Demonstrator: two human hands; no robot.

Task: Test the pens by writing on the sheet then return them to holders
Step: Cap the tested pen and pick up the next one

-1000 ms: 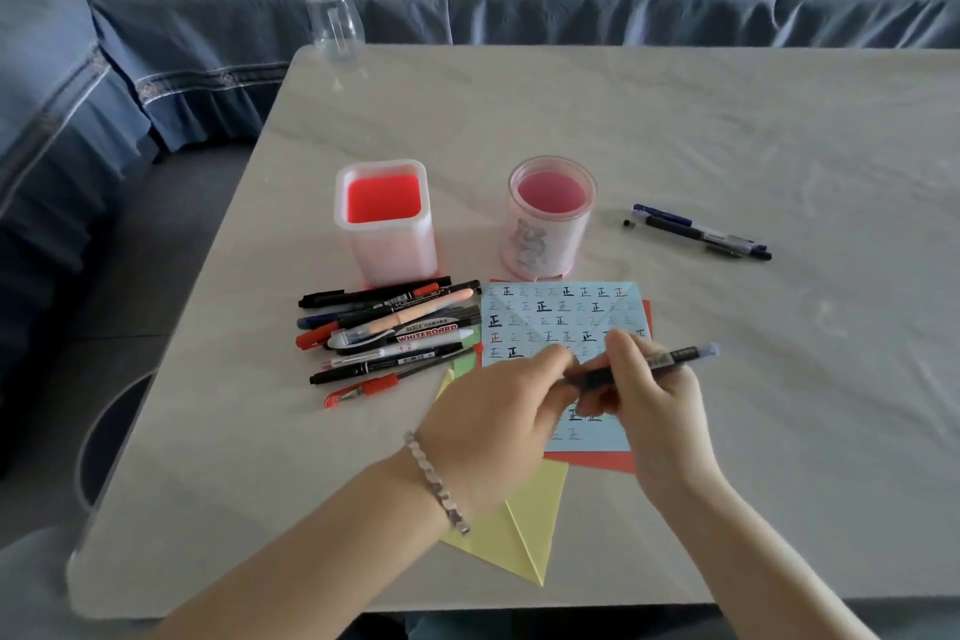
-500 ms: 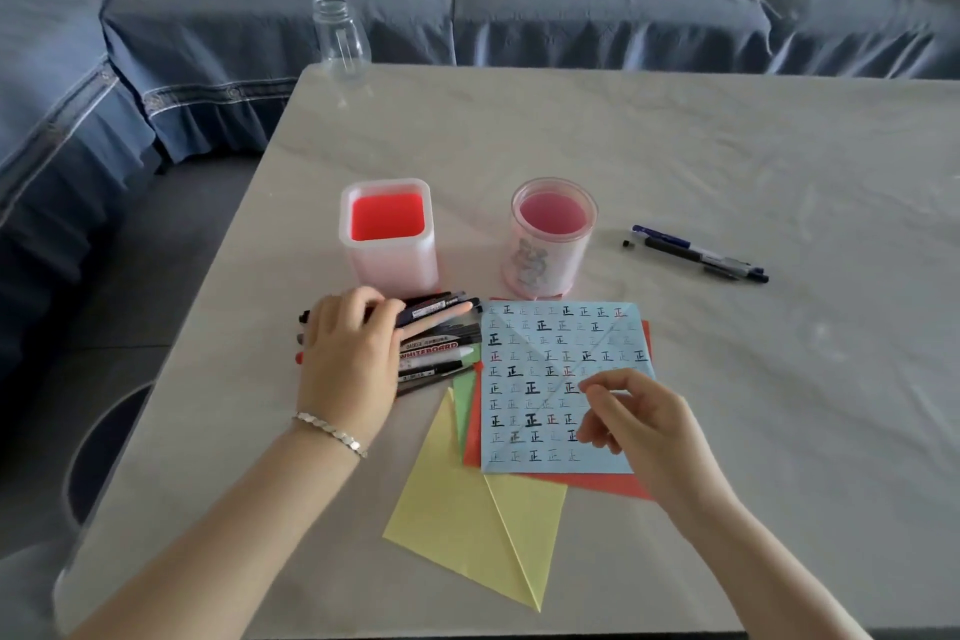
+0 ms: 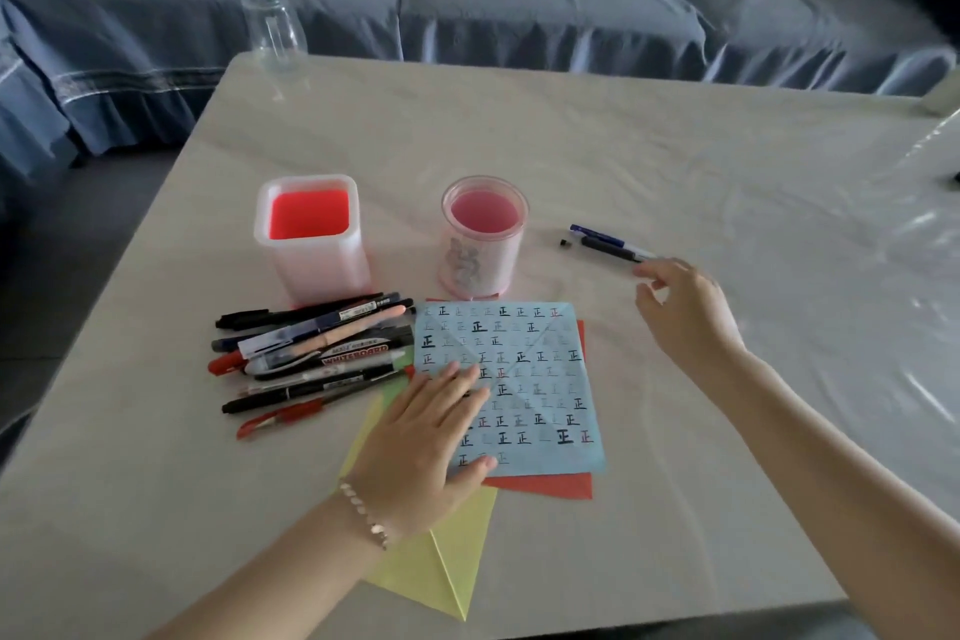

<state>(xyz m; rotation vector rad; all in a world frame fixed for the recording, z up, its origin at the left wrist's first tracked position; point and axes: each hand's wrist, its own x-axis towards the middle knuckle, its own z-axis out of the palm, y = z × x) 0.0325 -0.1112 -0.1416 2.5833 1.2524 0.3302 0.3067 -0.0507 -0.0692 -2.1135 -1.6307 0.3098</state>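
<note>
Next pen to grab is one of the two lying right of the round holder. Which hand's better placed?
Right. The right hand hovers empty, fingertips by the end of the two pens. The left hand lies flat on the blue sheet, farther away.

The left hand (image 3: 421,437) lies flat over the lower-left part of the sheet (image 3: 535,379), so I can't see the marks under it. Many paler marks elsewhere are too faint for me to read. The red sheet (image 3: 550,486) shows only as strips past the sheet's edges, and the yellow sheet (image 3: 447,572) runs under both and under the hand. The right hand (image 3: 685,312) covers one end of the two pens (image 3: 602,242); I can't tell whether its fingertips touch them. In the pile (image 3: 311,353) the lower pens are half buried, and most of the print is too small to read. A dark thing (image 3: 955,179) is cut off by the right edge.
</note>
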